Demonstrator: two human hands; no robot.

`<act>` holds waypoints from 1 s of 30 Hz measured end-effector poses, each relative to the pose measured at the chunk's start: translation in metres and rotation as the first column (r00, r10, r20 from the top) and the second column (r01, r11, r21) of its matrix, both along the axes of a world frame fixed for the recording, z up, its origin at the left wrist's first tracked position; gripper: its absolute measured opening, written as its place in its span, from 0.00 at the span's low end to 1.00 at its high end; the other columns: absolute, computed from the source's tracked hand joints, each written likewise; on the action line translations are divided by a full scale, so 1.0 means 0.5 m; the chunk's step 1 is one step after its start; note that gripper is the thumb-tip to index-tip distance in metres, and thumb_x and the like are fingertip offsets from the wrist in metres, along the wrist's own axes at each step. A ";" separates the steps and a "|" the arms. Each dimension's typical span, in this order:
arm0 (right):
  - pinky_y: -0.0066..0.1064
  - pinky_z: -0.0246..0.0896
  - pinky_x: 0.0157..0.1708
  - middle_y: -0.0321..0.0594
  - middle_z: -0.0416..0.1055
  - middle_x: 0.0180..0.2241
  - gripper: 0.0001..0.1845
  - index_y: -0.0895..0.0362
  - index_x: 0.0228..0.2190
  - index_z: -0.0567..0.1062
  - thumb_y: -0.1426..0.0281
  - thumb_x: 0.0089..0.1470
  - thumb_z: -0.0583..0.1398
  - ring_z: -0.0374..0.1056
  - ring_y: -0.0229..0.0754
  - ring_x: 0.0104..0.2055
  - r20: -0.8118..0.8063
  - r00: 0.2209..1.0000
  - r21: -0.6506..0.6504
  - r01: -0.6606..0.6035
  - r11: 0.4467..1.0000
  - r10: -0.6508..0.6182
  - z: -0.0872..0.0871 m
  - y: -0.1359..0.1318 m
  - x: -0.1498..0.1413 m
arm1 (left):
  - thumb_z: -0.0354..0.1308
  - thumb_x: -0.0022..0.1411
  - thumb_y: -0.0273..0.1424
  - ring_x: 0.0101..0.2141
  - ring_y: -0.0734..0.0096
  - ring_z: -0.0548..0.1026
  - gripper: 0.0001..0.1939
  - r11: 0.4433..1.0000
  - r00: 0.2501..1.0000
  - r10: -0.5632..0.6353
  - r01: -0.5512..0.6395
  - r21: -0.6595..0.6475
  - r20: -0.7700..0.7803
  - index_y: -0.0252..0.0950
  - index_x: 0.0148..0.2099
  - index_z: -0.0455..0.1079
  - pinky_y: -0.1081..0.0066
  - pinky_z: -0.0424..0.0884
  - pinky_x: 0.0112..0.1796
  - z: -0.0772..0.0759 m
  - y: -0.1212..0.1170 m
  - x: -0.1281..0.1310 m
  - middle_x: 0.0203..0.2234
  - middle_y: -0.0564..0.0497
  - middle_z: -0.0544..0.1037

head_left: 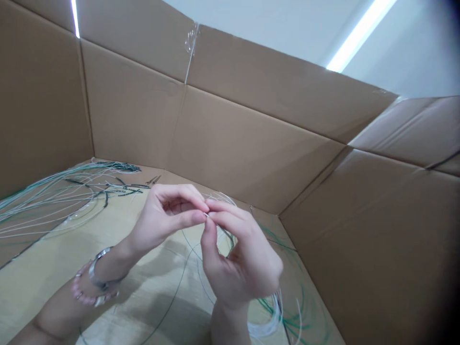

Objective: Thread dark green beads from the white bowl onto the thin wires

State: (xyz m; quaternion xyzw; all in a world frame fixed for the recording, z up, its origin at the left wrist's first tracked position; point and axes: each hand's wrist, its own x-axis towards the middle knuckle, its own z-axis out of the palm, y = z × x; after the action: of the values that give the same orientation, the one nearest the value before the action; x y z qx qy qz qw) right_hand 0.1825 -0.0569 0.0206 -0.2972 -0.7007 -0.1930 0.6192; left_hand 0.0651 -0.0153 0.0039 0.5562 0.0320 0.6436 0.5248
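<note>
Both hands meet fingertip to fingertip near the middle of the head view. My left hand [161, 218] is closed, thumb and index finger pinching a thin white wire [206, 215]. Closed on the same short bit of wire from the other side is my right hand [244, 249], its thumb and fingers pressed together. Most of the wire is hidden by the fingertips. Under the hands, a thin dark strand [176, 289] runs down across the pale work surface [136, 306]. A coil of white wire [266, 328] and green wires [293, 323] lie beside my right wrist.
Cardboard walls [230, 129] surround the work surface. At the left lies a spread bundle of green and white wires [46, 191], with dark tube-like pieces [122, 166] at its far end. Small dark pointed items [154, 180] lie near the back wall.
</note>
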 end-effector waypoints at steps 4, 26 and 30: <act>0.26 0.73 0.34 0.38 0.77 0.34 0.11 0.56 0.31 0.73 0.83 0.46 0.62 0.74 0.35 0.35 -0.057 0.995 -0.006 -0.085 0.996 0.085 -0.003 0.007 -0.001 | 0.65 0.54 0.24 0.30 0.79 0.76 0.05 0.998 0.999 0.049 -0.049 0.049 0.002 0.39 0.34 0.79 0.82 0.74 0.32 -0.006 -0.001 -0.001 0.28 0.53 0.79; 0.24 0.73 0.30 0.33 0.77 0.31 0.14 0.54 0.32 0.74 0.84 0.45 0.61 0.74 0.34 0.30 -0.059 0.997 -0.044 -0.045 0.998 0.043 -0.003 0.007 0.007 | 0.63 0.54 0.18 0.30 0.80 0.77 0.10 0.894 0.905 0.411 -0.378 0.240 -0.108 0.38 0.35 0.78 0.84 0.74 0.31 0.014 -0.012 -0.009 0.28 0.54 0.80; 0.22 0.72 0.30 0.33 0.77 0.29 0.12 0.56 0.30 0.74 0.83 0.45 0.61 0.73 0.33 0.28 0.002 1.000 -0.039 0.007 0.999 -0.007 0.004 0.004 0.011 | 0.62 0.55 0.18 0.30 0.81 0.76 0.09 0.866 0.878 0.456 -0.401 0.299 -0.143 0.37 0.35 0.77 0.84 0.73 0.30 0.015 -0.011 -0.013 0.28 0.54 0.80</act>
State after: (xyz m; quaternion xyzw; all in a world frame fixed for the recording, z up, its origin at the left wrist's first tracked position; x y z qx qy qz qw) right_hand 0.1881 -0.0548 0.0225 -0.3116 -0.7038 -0.1820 0.6119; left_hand 0.0588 -0.0208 0.0113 0.6635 0.1254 0.6809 0.2837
